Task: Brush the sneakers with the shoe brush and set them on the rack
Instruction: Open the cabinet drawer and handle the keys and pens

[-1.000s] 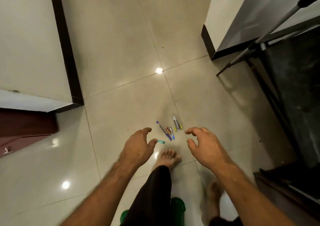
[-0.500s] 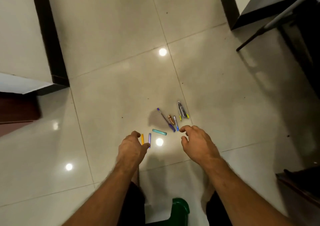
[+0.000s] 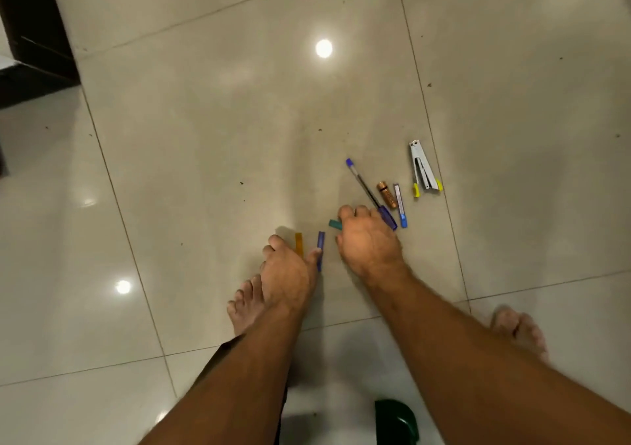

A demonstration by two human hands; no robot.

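The person bends low over the shiny tile floor (image 3: 205, 137). The left hand (image 3: 285, 275) is down at the floor, its fingers curled over an orange cap (image 3: 298, 243), its thumb touching a purple cap (image 3: 320, 250). I cannot tell if this grip pinches either one. The right hand (image 3: 367, 239) curls down too, with a teal cap (image 3: 335, 224) at its fingertips and a blue pen (image 3: 368, 192) just beside it. I cannot tell if this grip holds anything. Past the pen lie a battery (image 3: 387, 194), a thin blue stick (image 3: 400, 205) and a white stapler (image 3: 423, 171). Bare feet stand near both wrists. No sneakers, brush or rack show here.
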